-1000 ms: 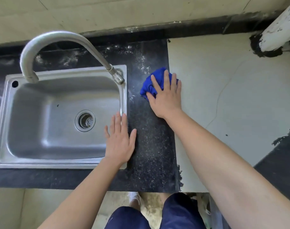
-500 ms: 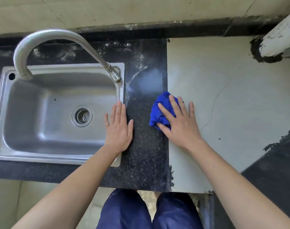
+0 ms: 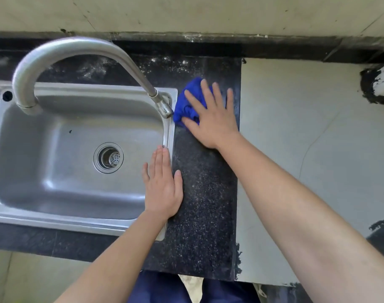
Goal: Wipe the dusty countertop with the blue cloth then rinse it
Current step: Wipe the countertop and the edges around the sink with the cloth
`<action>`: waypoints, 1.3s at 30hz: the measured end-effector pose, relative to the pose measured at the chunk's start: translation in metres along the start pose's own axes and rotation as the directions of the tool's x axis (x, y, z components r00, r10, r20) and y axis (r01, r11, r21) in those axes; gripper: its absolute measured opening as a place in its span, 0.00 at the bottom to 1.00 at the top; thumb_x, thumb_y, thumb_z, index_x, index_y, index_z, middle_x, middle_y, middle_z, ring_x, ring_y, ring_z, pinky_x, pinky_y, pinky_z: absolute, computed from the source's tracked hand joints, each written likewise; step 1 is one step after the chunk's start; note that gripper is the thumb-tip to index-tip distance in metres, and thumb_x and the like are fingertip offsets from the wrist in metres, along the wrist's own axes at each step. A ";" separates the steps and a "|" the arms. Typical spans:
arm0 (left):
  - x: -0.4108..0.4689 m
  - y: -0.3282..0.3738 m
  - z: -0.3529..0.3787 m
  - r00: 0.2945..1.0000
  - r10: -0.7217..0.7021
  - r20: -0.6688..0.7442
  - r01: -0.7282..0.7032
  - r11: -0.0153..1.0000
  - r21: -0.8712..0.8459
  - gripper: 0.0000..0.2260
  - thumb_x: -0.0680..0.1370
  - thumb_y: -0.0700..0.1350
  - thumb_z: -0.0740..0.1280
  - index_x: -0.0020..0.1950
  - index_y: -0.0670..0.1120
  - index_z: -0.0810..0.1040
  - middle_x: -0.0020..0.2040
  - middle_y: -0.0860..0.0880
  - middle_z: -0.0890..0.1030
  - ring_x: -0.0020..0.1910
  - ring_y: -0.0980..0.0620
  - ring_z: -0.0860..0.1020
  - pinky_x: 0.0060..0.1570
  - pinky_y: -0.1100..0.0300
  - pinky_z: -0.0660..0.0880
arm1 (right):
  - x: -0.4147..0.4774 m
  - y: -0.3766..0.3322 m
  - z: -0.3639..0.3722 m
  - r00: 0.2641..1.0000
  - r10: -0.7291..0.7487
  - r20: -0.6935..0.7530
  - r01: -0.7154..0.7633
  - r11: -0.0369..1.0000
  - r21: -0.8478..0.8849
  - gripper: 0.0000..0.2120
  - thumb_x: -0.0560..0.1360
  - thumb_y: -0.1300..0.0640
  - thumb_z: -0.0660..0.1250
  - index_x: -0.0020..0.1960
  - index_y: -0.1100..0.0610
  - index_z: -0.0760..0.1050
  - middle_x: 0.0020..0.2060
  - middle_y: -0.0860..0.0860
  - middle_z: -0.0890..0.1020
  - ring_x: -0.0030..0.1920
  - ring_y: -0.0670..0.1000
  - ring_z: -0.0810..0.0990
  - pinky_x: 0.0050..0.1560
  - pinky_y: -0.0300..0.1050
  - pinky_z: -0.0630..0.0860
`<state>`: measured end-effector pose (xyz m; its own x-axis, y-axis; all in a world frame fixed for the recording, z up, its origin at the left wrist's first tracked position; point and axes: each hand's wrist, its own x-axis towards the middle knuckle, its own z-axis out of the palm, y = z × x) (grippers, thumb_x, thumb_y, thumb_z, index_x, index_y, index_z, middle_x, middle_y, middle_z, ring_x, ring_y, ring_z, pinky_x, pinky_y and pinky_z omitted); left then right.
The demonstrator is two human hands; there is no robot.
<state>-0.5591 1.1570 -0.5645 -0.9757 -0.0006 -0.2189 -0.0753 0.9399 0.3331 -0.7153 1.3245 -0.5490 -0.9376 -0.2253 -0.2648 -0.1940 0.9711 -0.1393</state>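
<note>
While one blue cloth (image 3: 187, 101) lies bunched on the dark speckled bench (image 3: 204, 204), just beside the far right corner of the sink (image 3: 77, 221) and the base of the single curved faucet (image 3: 77, 47), the right hand (image 3: 210, 114) presses it down with straight, spread fingers. The left hand (image 3: 163, 189) rests flat and released across the sink's right rim, thumb on the bench. One drain strainer (image 3: 108, 157) sits in the basin. White dust (image 3: 92, 68) flecks the bench behind the sink; one pale slab (image 3: 307, 149) adjoins on the right.
</note>
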 end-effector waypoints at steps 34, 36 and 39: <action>0.056 0.009 -0.004 0.999 0.021 -0.037 -0.021 1.000 -0.013 0.33 0.80 0.58 0.54 0.80 0.43 0.53 0.80 0.42 0.54 0.78 0.42 0.55 0.74 0.41 0.56 | 0.019 0.048 -0.019 0.922 0.119 -0.369 -0.018 0.964 0.267 0.24 0.78 0.48 0.63 0.68 0.61 0.74 0.67 0.61 0.74 0.66 0.64 0.72 0.68 0.55 0.68; 0.057 0.009 -0.005 0.999 0.021 -0.034 -0.022 1.000 -0.016 0.33 0.80 0.58 0.54 0.80 0.42 0.53 0.80 0.42 0.55 0.78 0.42 0.55 0.74 0.41 0.56 | 0.004 0.075 -0.020 0.869 0.319 -0.379 -0.201 0.926 0.318 0.25 0.78 0.45 0.62 0.68 0.61 0.74 0.68 0.62 0.73 0.66 0.65 0.71 0.68 0.54 0.67; 0.057 0.010 -0.006 0.999 0.019 -0.030 -0.020 1.000 -0.021 0.33 0.80 0.58 0.54 0.80 0.42 0.53 0.80 0.41 0.55 0.78 0.43 0.55 0.74 0.41 0.56 | 0.021 0.074 -0.015 0.817 0.423 -0.392 -0.346 0.903 0.254 0.27 0.77 0.42 0.61 0.70 0.56 0.75 0.68 0.62 0.72 0.65 0.66 0.71 0.66 0.55 0.68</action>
<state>-0.6165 1.1644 -0.5676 -0.9828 0.0072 -0.1846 -0.0602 0.9322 0.3568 -0.7534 1.3927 -0.5508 -0.9610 0.2581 0.0991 0.2226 0.9349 -0.2764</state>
